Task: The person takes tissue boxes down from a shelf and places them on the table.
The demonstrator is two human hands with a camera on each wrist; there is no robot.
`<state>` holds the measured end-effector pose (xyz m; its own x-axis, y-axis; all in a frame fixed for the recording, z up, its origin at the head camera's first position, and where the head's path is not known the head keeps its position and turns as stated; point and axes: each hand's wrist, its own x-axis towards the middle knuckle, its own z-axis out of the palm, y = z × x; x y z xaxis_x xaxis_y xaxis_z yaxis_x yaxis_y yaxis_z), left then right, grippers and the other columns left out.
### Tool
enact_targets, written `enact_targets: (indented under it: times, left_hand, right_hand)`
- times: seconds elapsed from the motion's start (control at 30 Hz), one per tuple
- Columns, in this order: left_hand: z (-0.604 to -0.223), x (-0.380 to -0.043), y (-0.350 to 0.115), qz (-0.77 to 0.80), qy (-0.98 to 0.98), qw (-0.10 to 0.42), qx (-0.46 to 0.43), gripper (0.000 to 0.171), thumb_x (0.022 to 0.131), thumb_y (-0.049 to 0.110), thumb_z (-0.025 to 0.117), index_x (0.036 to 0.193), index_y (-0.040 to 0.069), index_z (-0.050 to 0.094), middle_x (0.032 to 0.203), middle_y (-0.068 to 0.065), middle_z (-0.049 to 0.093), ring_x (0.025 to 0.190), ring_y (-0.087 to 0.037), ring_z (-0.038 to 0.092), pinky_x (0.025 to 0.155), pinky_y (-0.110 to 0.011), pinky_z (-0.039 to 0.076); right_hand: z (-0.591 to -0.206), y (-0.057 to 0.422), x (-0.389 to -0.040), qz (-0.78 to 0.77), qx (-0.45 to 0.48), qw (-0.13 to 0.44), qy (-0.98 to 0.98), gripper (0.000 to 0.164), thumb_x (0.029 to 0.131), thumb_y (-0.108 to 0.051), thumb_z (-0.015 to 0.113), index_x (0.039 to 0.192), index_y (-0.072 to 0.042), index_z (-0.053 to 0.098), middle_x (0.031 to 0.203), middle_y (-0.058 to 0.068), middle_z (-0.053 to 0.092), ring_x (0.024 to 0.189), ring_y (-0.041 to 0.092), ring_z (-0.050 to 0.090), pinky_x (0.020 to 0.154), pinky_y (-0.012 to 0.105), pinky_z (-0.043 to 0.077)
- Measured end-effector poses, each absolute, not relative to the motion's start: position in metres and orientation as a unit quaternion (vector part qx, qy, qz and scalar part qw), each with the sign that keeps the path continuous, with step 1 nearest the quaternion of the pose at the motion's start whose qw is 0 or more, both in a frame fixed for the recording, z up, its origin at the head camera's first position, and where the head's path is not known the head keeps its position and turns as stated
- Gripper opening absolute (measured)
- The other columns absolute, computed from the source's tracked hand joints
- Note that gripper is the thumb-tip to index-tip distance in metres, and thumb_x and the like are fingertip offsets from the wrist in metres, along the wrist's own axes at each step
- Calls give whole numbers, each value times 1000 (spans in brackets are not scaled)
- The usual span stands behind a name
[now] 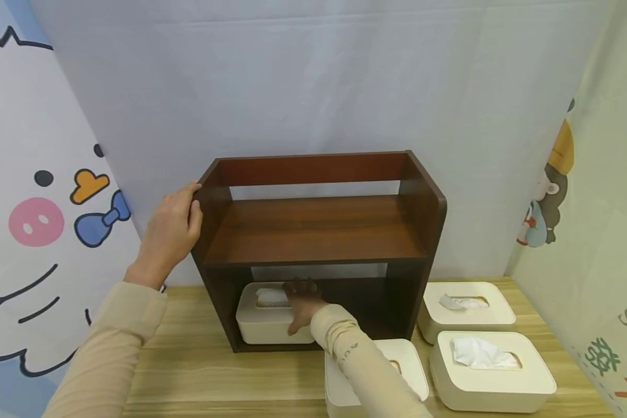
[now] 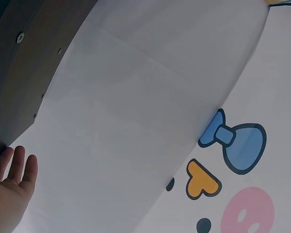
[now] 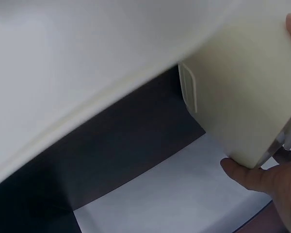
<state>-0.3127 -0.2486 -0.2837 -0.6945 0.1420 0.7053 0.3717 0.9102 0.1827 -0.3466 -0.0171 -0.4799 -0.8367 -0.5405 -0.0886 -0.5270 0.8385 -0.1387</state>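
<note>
A dark brown wooden desk shelf [image 1: 313,229] stands against the back wall. At its upper left side, my left hand [image 1: 171,229] holds the side panel's edge; in the left wrist view several fingers [image 2: 18,167] extend beside that panel. My right hand [image 1: 305,302] reaches into the lower compartment and grips a cream tissue box [image 1: 263,330] with a white tissue in its top slot. The box sits at the compartment's left end, close to the left panel. In the right wrist view the thumb [image 3: 245,175] presses against the box [image 3: 247,87].
Another tissue box [image 1: 415,368] lies in front of the shelf, partly under my right forearm. Two more, a rear box [image 1: 467,313] and a nearer box [image 1: 493,389], stand right of the shelf on the wood-grain table [image 1: 230,383]. Cartoon-printed walls flank both sides.
</note>
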Motion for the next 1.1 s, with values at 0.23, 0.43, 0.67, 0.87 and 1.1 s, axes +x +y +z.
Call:
enact_targets:
  times: [0.23, 0.43, 0.67, 0.87, 1.1]
  left_hand:
    - [-283, -313, -248, -157, -907, 365, -143, 36, 95, 12, 39, 125, -4, 49, 127, -24, 52, 108, -42, 51, 94, -53, 40]
    - [-283, -312, -248, -159, -907, 363, -143, 36, 95, 11, 39, 125, -5, 49, 126, -24, 53, 108, -42, 51, 96, -53, 39]
    - [-282, -311, -248, -160, -909, 359, -139, 36, 95, 12, 39, 126, -4, 49, 126, -24, 52, 108, -42, 51, 93, -54, 41]
    - [-282, -310, -247, -160, -911, 354, -136, 37, 95, 12, 38, 126, -4, 48, 128, -24, 51, 109, -42, 50, 94, -54, 40]
    - [-282, -310, -247, -161, -910, 356, -136, 36, 95, 12, 38, 126, -4, 49, 126, -24, 52, 107, -43, 50, 92, -54, 41]
  right_hand:
    - [-477, -16, -347, -57, -282, 65, 956, 103, 58, -45, 82, 142, -17, 29, 148, 19, 23, 131, 49, 24, 97, 60, 35]
    - [-473, -16, -343, -51, -286, 61, 955, 102, 58, -47, 81, 141, -16, 32, 147, 21, 24, 130, 50, 26, 96, 60, 37]
    - [-462, -13, -336, -47, -283, 77, 955, 102, 60, -48, 80, 143, -16, 30, 148, 19, 22, 131, 49, 24, 97, 59, 37]
    - [-455, -9, -331, -67, -288, 78, 952, 102, 60, -45, 81, 143, -15, 29, 148, 20, 21, 130, 52, 23, 97, 62, 35]
    - [-451, -6, -324, -50, -316, 43, 947, 99, 55, -49, 82, 137, -15, 38, 142, 18, 33, 127, 47, 31, 90, 59, 42]
